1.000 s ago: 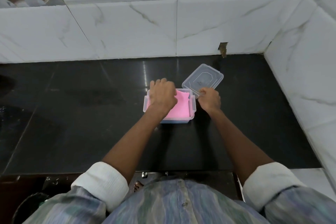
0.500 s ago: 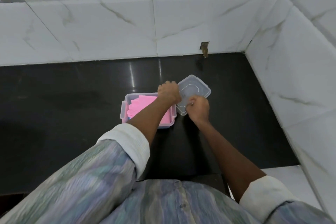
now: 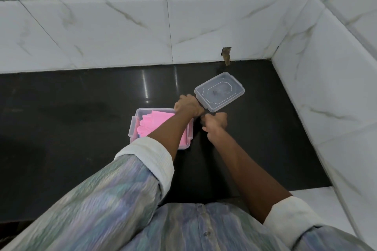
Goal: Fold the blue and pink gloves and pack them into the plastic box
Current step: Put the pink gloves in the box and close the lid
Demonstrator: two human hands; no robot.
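Note:
The clear plastic box [image 3: 133, 128] sits on the black counter with the folded pink gloves [image 3: 155, 122] on top inside it. A sliver of blue glove [image 3: 139, 135] shows under them at the left. My left forearm crosses over the box. My left hand [image 3: 188, 106] is closed at the near-left edge of the clear lid [image 3: 220, 91], which lies just beyond the box's right corner. My right hand [image 3: 215, 122] is curled just below the lid's near corner, and nothing shows in it.
The black counter [image 3: 71, 120] is bounded by white marble-tiled walls behind [image 3: 122, 26] and to the right [image 3: 326, 87]. A small chipped hole [image 3: 226, 54] marks the back wall above the lid. A white ledge [image 3: 314, 197] lies at the counter's near right.
My left hand left the gloves in the box and reached right to the lid's edge. My right hand has come off the lid's near edge. The view swung left.

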